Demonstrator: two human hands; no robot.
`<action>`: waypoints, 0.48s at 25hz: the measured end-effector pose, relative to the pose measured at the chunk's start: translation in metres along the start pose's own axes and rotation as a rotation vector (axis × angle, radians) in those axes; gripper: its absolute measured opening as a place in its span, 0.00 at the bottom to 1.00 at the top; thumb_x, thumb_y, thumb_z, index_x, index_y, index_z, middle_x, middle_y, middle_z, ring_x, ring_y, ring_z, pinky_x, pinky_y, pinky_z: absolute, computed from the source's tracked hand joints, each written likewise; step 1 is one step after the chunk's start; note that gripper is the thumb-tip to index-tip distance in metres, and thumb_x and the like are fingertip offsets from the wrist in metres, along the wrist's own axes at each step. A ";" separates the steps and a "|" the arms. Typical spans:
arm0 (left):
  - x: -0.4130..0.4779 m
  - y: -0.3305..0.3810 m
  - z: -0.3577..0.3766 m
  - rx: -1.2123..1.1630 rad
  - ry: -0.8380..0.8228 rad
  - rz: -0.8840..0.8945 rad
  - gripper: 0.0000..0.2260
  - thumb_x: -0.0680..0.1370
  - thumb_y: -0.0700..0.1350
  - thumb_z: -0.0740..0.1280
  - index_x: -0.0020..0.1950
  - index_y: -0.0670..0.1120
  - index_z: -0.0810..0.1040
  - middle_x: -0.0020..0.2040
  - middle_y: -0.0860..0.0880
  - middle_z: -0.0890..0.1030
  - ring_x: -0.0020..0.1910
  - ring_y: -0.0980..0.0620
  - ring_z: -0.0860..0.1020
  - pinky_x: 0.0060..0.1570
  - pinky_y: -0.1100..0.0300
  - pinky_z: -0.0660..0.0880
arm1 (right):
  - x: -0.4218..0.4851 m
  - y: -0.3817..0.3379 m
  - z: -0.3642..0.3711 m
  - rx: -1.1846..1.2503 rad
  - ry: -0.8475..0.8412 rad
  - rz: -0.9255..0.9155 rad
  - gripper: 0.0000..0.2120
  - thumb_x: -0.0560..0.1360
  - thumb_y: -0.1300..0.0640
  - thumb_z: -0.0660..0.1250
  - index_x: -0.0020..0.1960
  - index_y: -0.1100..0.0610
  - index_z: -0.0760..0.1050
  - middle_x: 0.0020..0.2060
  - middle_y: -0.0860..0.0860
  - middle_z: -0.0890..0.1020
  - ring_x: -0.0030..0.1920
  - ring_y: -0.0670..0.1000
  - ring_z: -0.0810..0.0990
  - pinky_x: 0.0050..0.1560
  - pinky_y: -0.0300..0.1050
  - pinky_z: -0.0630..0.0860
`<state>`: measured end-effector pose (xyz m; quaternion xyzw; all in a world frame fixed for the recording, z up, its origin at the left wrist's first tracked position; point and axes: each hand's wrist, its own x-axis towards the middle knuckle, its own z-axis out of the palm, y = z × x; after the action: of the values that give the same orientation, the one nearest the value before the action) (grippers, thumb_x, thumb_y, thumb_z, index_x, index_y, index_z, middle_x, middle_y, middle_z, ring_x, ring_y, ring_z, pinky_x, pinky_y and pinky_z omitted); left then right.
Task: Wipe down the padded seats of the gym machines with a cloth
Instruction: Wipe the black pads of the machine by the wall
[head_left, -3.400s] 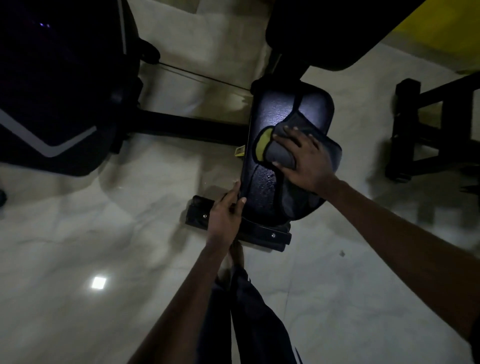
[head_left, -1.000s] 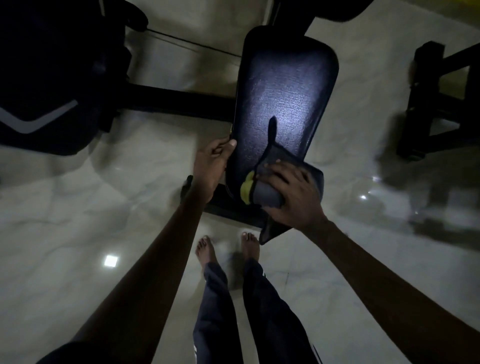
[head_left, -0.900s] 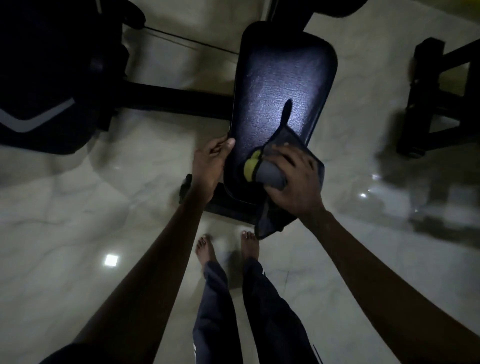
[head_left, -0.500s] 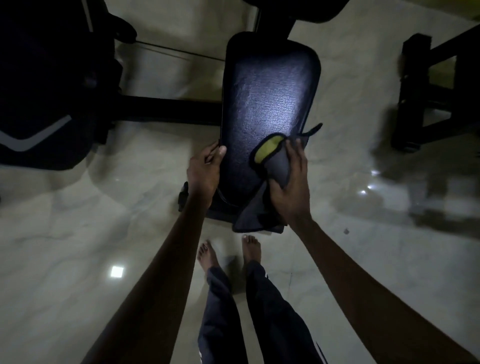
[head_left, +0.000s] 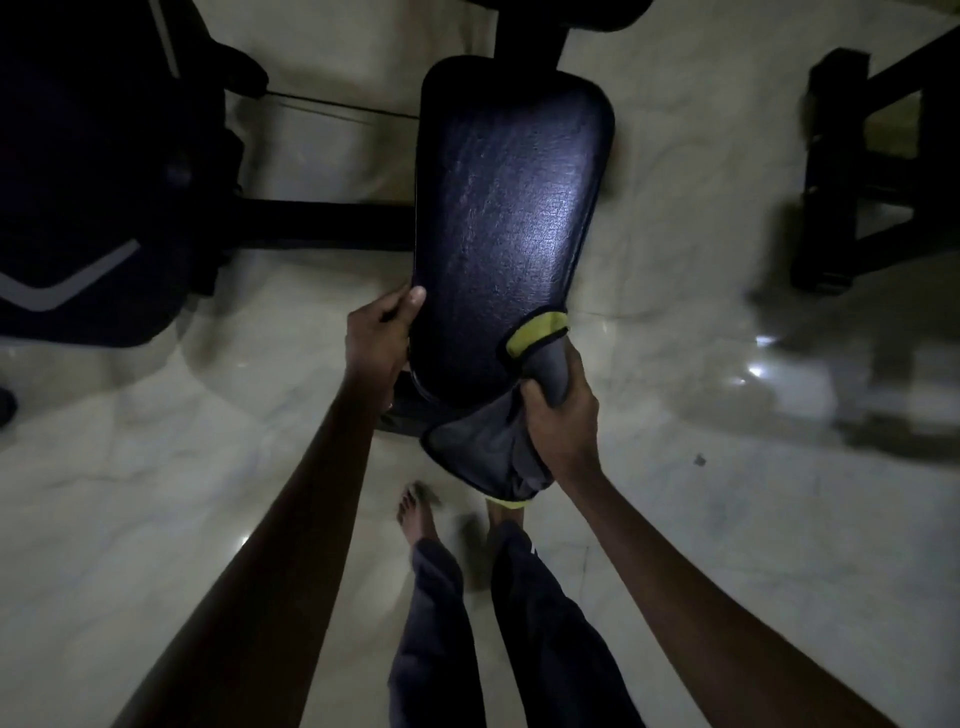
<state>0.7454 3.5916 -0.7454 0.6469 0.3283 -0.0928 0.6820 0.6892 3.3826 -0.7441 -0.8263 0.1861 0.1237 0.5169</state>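
Firmly inside right fingers (head_left: 573, 370), cloth (head_left: 480, 448).

Padded seat (head_left: 509, 218) at centre, raised over the floor (head_left: 156, 493), running lengthwise away from the person. Left hand (head_left: 376, 343) on its left edge toward the near end, thumb on top. Right hand (head_left: 561, 421) at the near right corner, gripping the cloth (head_left: 483, 447), which lies over that corner and hangs below. Bare feet (head_left: 415, 514) on the floor just nearer. Bulky machine (head_left: 93, 182) far left, crossbar (head_left: 322, 228) between it and the seat. Frame (head_left: 831, 171) far right, well apart.
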 end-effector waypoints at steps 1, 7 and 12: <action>0.000 0.000 -0.001 0.003 0.002 0.000 0.16 0.78 0.53 0.70 0.64 0.50 0.82 0.58 0.45 0.84 0.57 0.48 0.82 0.61 0.47 0.76 | 0.011 -0.004 0.001 0.017 0.044 0.018 0.33 0.69 0.43 0.65 0.73 0.45 0.71 0.59 0.41 0.83 0.60 0.48 0.81 0.62 0.51 0.78; -0.014 -0.019 -0.006 -0.115 0.010 -0.009 0.13 0.81 0.47 0.68 0.63 0.43 0.81 0.56 0.46 0.85 0.56 0.51 0.83 0.49 0.59 0.80 | 0.029 -0.017 0.002 0.015 0.105 0.118 0.18 0.78 0.51 0.67 0.64 0.50 0.65 0.51 0.49 0.81 0.48 0.52 0.78 0.48 0.44 0.69; -0.032 -0.052 -0.028 -0.257 -0.095 -0.122 0.12 0.82 0.46 0.66 0.64 0.44 0.80 0.57 0.46 0.84 0.51 0.52 0.84 0.50 0.57 0.81 | -0.022 0.008 0.019 0.045 0.106 -0.014 0.17 0.74 0.48 0.66 0.57 0.49 0.63 0.47 0.42 0.78 0.43 0.39 0.79 0.48 0.48 0.75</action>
<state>0.6836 3.6009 -0.7684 0.5280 0.3436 -0.1216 0.7671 0.6663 3.4004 -0.7499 -0.8213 0.2099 0.0720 0.5256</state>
